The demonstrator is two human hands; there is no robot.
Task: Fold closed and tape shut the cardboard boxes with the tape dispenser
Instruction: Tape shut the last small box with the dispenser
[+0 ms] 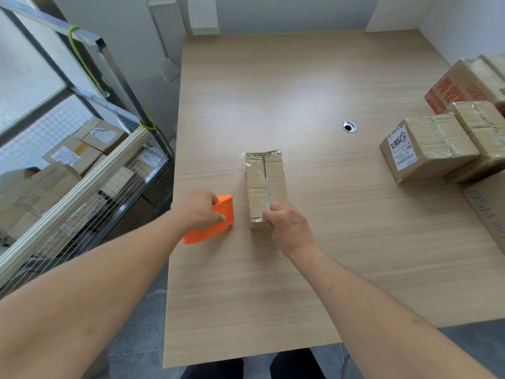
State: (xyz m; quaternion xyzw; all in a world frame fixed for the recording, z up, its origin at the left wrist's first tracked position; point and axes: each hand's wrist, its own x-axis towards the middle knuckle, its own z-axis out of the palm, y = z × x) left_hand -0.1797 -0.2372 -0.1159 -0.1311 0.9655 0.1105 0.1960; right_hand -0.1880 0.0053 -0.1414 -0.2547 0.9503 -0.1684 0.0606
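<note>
A narrow cardboard box [264, 181] lies closed on the wooden table [314, 86], with clear tape along its top seam and over its far end. My right hand [287, 227] grips the box's near end, fingers curled over the near edge. To the left of the box, my left hand [199, 209] holds the orange tape dispenser [211, 224], which rests on the table close to its left edge. A small gap separates the dispenser from the box.
Several taped boxes [431, 149] are stacked at the table's right side, with a red-printed carton [459, 86] behind them. A cable hole [350, 126] sits in the table beyond the box. A wire cart [90, 187] full of boxes stands to the left.
</note>
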